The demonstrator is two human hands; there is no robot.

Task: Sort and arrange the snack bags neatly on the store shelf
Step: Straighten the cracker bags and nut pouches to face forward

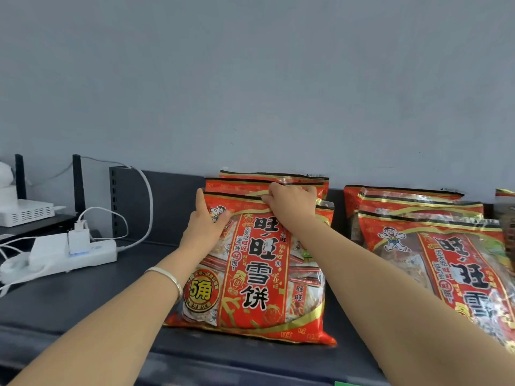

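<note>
A large red snack bag [250, 277] with black characters leans at the front of a row of three like bags on the dark shelf [92, 296]. My left hand [204, 222] presses flat against its upper left corner, index finger pointing up. My right hand [289, 204] curls over the bag's top seam and grips it. Behind it stand two more red bags [267, 181]. To the right a second stack of red snack bags [434, 246] leans back against the wall.
A white power strip [75, 253] with a plugged charger and cables lies at the left of the shelf. Behind it sits a white router [25, 211] with black antennas. A black shelf upright [115, 201] stands against the grey wall.
</note>
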